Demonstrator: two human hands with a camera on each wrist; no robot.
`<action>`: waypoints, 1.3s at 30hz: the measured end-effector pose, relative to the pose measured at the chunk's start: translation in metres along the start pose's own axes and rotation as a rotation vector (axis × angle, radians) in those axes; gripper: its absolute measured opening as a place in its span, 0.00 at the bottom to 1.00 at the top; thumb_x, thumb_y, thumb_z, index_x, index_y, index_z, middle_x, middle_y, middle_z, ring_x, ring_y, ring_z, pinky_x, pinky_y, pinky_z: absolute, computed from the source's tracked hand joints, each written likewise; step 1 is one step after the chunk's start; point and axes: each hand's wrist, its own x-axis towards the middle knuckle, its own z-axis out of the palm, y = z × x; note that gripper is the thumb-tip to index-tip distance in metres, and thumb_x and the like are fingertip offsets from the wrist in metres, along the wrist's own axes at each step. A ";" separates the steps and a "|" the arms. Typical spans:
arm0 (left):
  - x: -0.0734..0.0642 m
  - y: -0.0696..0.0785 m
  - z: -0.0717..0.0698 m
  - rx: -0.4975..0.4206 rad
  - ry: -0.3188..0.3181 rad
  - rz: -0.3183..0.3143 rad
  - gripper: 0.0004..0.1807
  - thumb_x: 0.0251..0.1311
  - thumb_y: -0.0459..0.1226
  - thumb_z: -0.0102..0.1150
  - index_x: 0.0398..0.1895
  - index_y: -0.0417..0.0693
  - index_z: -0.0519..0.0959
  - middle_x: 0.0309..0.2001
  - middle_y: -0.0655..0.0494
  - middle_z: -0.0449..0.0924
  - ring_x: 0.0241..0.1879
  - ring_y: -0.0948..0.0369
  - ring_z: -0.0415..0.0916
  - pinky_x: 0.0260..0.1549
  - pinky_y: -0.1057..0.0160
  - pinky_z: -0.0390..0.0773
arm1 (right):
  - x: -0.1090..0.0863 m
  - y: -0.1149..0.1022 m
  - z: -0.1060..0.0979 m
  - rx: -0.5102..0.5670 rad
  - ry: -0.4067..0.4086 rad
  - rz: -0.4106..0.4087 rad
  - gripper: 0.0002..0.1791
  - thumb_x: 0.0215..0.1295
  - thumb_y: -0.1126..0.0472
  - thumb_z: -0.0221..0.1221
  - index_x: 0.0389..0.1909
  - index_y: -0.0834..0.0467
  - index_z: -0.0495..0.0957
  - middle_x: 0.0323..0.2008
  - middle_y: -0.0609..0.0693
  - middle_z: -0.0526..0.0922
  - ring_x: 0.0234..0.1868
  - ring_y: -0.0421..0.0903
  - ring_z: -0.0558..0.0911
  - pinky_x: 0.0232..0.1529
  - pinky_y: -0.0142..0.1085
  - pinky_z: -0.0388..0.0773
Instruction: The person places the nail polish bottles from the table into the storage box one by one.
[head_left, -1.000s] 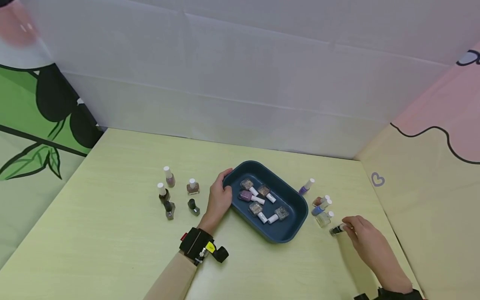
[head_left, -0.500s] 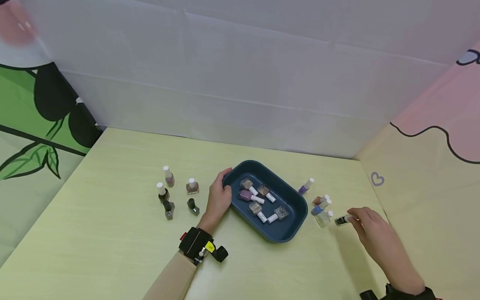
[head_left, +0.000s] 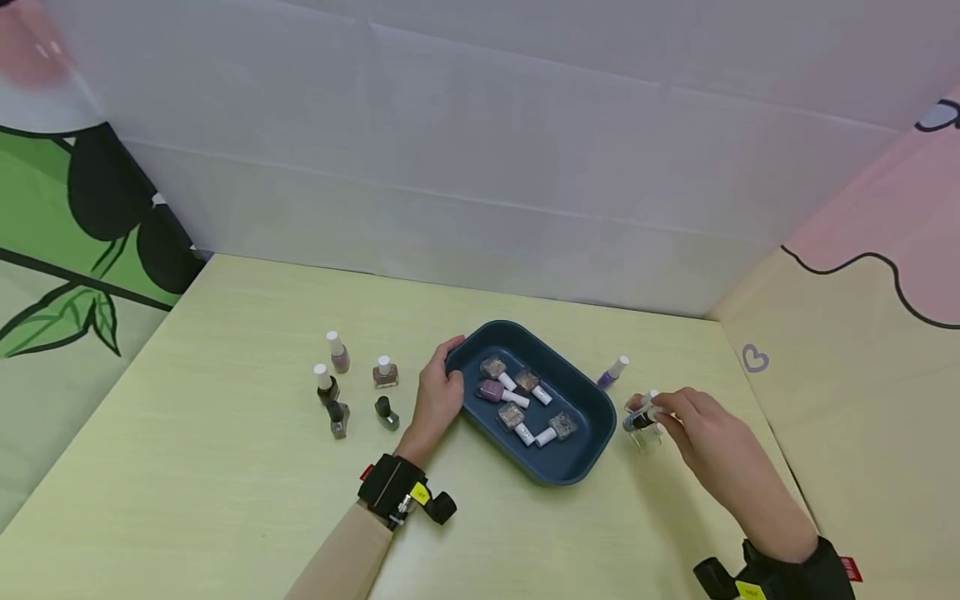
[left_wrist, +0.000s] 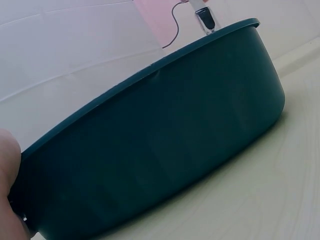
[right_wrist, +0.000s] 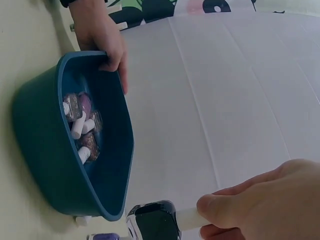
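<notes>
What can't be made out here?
Left wrist: white-capped glass bottles inside the blue rectangular plastic tray, hidden by its wall.
Head: clear glass bottle, partly covered by the dark glass bottle in the right hand.
Left wrist: left hand, mostly cut off by the left edge.

I count one blue tray [head_left: 581, 400] with five glass bottles [head_left: 491, 391] inside. Around it: five more bottles [head_left: 386, 377] at nine o'clock, one purple bottle [head_left: 606, 381] at two, three partly hidden bottles [head_left: 628, 423] at three. Plus one dark bottle [right_wrist: 155, 220] in my right hand [head_left: 708, 446]; with my left hand [head_left: 438, 392], two hands.
</notes>
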 end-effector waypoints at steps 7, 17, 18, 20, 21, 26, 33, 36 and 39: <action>0.000 0.001 0.000 0.006 -0.006 -0.016 0.30 0.66 0.23 0.42 0.72 0.42 0.70 0.72 0.45 0.71 0.73 0.50 0.67 0.73 0.48 0.64 | 0.018 -0.018 0.015 0.033 -0.065 -0.072 0.10 0.73 0.58 0.62 0.44 0.62 0.83 0.38 0.50 0.84 0.35 0.45 0.82 0.33 0.37 0.85; -0.001 0.001 0.000 0.003 0.000 -0.011 0.31 0.65 0.22 0.42 0.72 0.42 0.71 0.71 0.44 0.72 0.72 0.49 0.67 0.72 0.48 0.65 | 0.031 -0.039 0.040 0.021 -0.203 -0.109 0.14 0.54 0.68 0.75 0.42 0.61 0.85 0.36 0.50 0.83 0.35 0.43 0.80 0.36 0.36 0.85; -0.001 0.002 0.000 0.002 0.000 -0.012 0.31 0.65 0.22 0.42 0.72 0.42 0.71 0.72 0.44 0.72 0.72 0.49 0.67 0.73 0.48 0.65 | 0.031 -0.040 0.042 0.018 -0.219 -0.128 0.15 0.54 0.68 0.76 0.42 0.61 0.85 0.35 0.49 0.83 0.35 0.42 0.80 0.36 0.35 0.84; -0.001 0.002 0.000 0.004 0.000 -0.015 0.31 0.65 0.22 0.42 0.72 0.42 0.71 0.72 0.45 0.72 0.73 0.50 0.67 0.73 0.48 0.65 | 0.031 -0.041 0.046 0.010 -0.248 -0.166 0.16 0.52 0.69 0.76 0.42 0.60 0.85 0.36 0.49 0.82 0.34 0.41 0.78 0.33 0.32 0.80; -0.001 0.002 0.000 0.007 0.001 -0.015 0.31 0.65 0.22 0.42 0.72 0.42 0.71 0.72 0.45 0.72 0.73 0.50 0.66 0.73 0.48 0.65 | 0.031 -0.042 0.047 0.009 -0.267 -0.179 0.16 0.52 0.69 0.76 0.42 0.59 0.85 0.37 0.49 0.82 0.34 0.41 0.78 0.32 0.31 0.77; -0.001 0.003 0.000 0.006 -0.002 -0.022 0.31 0.65 0.22 0.42 0.72 0.43 0.71 0.72 0.45 0.72 0.73 0.50 0.66 0.73 0.48 0.64 | 0.030 -0.046 0.051 0.032 -0.361 -0.198 0.17 0.55 0.72 0.73 0.46 0.59 0.85 0.40 0.50 0.82 0.37 0.41 0.81 0.34 0.30 0.79; -0.001 0.002 0.001 0.001 -0.001 -0.019 0.31 0.65 0.23 0.42 0.72 0.43 0.71 0.72 0.45 0.72 0.73 0.50 0.66 0.73 0.48 0.64 | 0.028 -0.052 0.059 0.042 -0.409 -0.215 0.16 0.59 0.71 0.71 0.48 0.59 0.85 0.44 0.51 0.82 0.41 0.43 0.81 0.40 0.34 0.85; -0.001 0.002 0.001 -0.002 0.002 -0.014 0.31 0.65 0.23 0.42 0.72 0.43 0.71 0.71 0.45 0.72 0.73 0.50 0.67 0.73 0.48 0.65 | 0.028 -0.054 0.063 0.039 -0.389 -0.229 0.14 0.60 0.70 0.71 0.47 0.57 0.85 0.43 0.50 0.82 0.40 0.42 0.81 0.38 0.33 0.84; -0.001 0.002 0.000 0.005 0.005 -0.016 0.30 0.66 0.23 0.42 0.72 0.43 0.71 0.71 0.45 0.72 0.73 0.50 0.67 0.73 0.48 0.65 | 0.029 -0.056 0.067 0.049 -0.375 -0.240 0.15 0.59 0.69 0.72 0.47 0.57 0.85 0.43 0.50 0.82 0.41 0.42 0.82 0.40 0.33 0.85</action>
